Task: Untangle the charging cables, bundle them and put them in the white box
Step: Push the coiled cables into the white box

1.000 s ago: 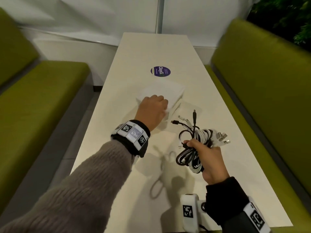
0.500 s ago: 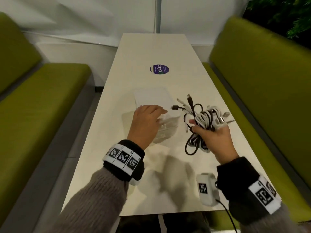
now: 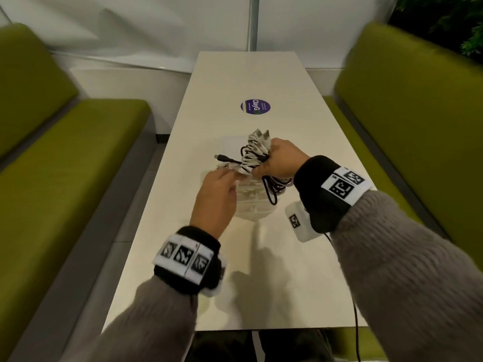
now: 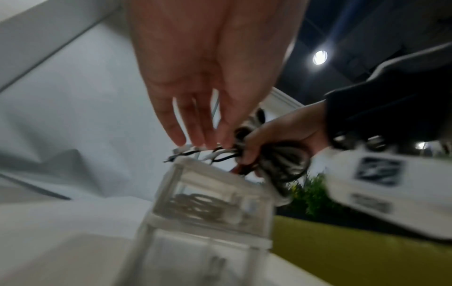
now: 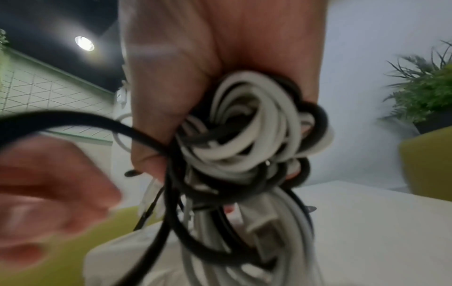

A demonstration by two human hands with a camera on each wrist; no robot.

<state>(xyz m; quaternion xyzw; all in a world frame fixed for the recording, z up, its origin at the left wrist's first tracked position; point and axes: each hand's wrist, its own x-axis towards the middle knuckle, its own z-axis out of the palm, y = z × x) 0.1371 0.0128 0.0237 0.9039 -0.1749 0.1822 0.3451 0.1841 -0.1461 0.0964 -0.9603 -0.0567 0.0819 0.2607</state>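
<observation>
My right hand (image 3: 265,163) grips a tangled bundle of black and white charging cables (image 3: 252,155) in the air, just above the clear-walled white box (image 3: 252,205) on the table. Loops hang down from my fist toward the box opening, and plug ends stick out up and to the left. My left hand (image 3: 230,177) reaches in from the left with nearly straight fingers (image 4: 195,123), whose tips touch the loose cable ends (image 4: 195,153). The right wrist view shows the cable bundle (image 5: 244,135) wrapped in my fist, with the box (image 5: 137,251) below it.
The box's flat white lid (image 3: 231,143) lies on the table (image 3: 261,283) just behind the box. A round purple sticker (image 3: 255,106) sits farther back. Green benches (image 3: 65,158) run along both sides. A thin black cord (image 3: 355,309) hangs past the table's front edge.
My right hand has carried the bundle up and left until it is over the box. My left hand has come off the box and risen to the cable ends.
</observation>
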